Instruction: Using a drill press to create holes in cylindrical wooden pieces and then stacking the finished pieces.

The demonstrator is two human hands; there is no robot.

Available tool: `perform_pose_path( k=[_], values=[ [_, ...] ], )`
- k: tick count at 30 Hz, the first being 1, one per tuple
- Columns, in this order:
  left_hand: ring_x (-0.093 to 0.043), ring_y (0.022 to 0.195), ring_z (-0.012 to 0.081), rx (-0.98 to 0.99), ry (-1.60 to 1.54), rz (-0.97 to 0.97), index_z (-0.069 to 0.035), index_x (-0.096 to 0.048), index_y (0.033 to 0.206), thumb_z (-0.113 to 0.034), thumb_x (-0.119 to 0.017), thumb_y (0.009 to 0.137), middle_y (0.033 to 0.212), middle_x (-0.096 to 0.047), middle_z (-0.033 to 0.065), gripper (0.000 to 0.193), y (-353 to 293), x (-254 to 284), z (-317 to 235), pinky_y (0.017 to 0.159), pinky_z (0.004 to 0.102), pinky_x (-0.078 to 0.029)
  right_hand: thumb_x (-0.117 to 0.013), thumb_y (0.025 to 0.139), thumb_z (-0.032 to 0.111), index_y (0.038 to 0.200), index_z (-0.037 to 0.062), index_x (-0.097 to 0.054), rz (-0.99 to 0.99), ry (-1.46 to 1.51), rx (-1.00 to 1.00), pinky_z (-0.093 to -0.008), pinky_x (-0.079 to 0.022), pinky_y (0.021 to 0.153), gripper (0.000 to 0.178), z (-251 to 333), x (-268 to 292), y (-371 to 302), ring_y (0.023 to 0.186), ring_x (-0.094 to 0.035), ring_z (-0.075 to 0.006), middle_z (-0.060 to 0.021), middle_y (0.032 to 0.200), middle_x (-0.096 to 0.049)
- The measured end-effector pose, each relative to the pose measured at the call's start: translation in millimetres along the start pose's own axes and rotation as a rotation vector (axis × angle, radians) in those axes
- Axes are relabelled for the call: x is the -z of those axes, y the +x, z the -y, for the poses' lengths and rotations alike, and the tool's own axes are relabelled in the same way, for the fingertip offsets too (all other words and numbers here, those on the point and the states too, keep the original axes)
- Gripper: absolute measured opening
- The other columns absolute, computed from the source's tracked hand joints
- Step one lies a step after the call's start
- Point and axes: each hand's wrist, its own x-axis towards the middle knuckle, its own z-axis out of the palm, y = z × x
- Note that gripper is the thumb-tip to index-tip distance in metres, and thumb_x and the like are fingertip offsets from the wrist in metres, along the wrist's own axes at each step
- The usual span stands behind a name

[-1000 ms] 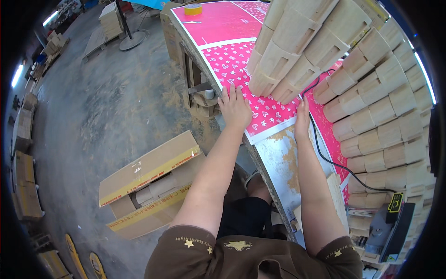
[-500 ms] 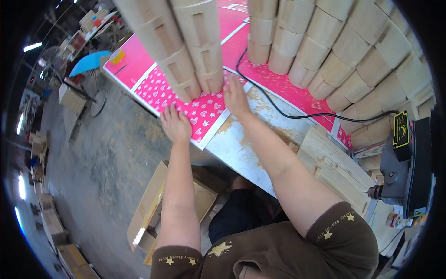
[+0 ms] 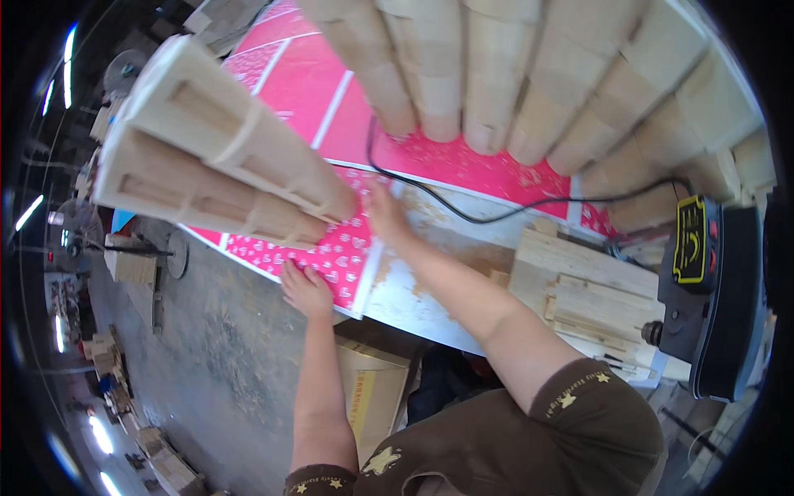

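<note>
Two tall stacks of pale wooden pieces with recessed slots, a right stack (image 3: 248, 132) and a left stack (image 3: 198, 194), stand side by side on a pink sheet (image 3: 341, 277) printed with white hearts. My left hand (image 3: 304, 289) rests at the sheet's near edge, in front of the stacks, fingers apart and holding nothing. Beside the base of the right stack, my right hand (image 3: 384, 215) lies at the sheet's right border with its fingers stretched out. Whether its fingertips touch the stack I cannot tell.
Several more wooden stacks (image 3: 488, 74) stand along the back right on pink covering. A black cable (image 3: 463, 217) runs across the table to a dark drill-like machine (image 3: 703, 273) at right. Flat wooden boards (image 3: 595, 289) lie near it. A cardboard box (image 3: 376, 384) sits below the table edge.
My view has turned, so the two stacks now appear leaning left and the table lower in the picture. Both hands remain at the hearts-printed sheet near the stacks' bases.
</note>
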Motion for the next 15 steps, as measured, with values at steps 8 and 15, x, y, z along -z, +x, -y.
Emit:
perform_pose_path(
  k=[8,15],
  values=[
    [-0.03,0.132,0.0262,0.542,-1.645,-0.052,-0.009,-0.033,0.14,-0.049,-0.035,0.094,0.141,-0.038,0.012,0.061,112.1,52.7,-9.2,0.106,0.0477,-0.022,-0.043,0.093,0.041,0.125,0.0049,-0.05,0.349,0.39,-0.822,-0.0387,-0.04,0.096,0.048,93.8,-21.1,83.7,0.113,-0.053,-0.0266,-0.0116,0.124,-0.055],
    [-0.026,0.135,0.0241,0.236,-1.943,0.346,-0.01,-0.018,0.145,-0.056,-0.025,0.095,0.148,-0.025,0.0082,0.068,122.1,39.0,-40.1,0.109,0.0374,-0.023,-0.049,0.09,0.04,0.123,0.0059,-0.052,0.363,0.52,-0.911,-0.0414,-0.043,0.096,0.047,48.9,-21.4,93.9,0.11,-0.056,-0.026,-0.012,0.123,-0.056]
  ],
)
